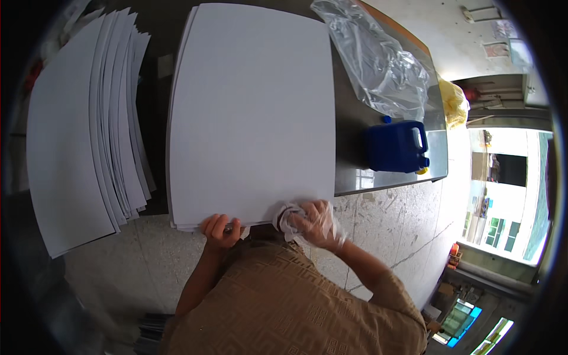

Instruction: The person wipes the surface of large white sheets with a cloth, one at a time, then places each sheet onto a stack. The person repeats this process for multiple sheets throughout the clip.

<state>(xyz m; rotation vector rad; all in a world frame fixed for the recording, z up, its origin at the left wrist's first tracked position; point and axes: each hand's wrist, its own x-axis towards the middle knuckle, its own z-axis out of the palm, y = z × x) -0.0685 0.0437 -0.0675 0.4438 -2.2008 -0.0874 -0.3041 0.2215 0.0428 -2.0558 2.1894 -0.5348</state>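
Observation:
A large white sheet (254,112) lies on a stack at the middle of the dark table. My bare left hand (221,231) curls its fingers over the sheet's near edge and grips it there. Over my right hand (319,223) is a loose, clear plastic glove. That hand is closed round a crumpled whitish cloth (288,219), with a dark patch showing in its folds, at the near right corner of the sheet. The cloth's underside is hidden.
Left of the stack stands a fanned pile of white sheets (65,136), overhanging the table's near edge. To the right, a blue jerrycan (390,147) lies beside a small blue cap (386,119). Clear plastic film (378,65) is spread behind it. A yellow bag (454,103) is beyond the table.

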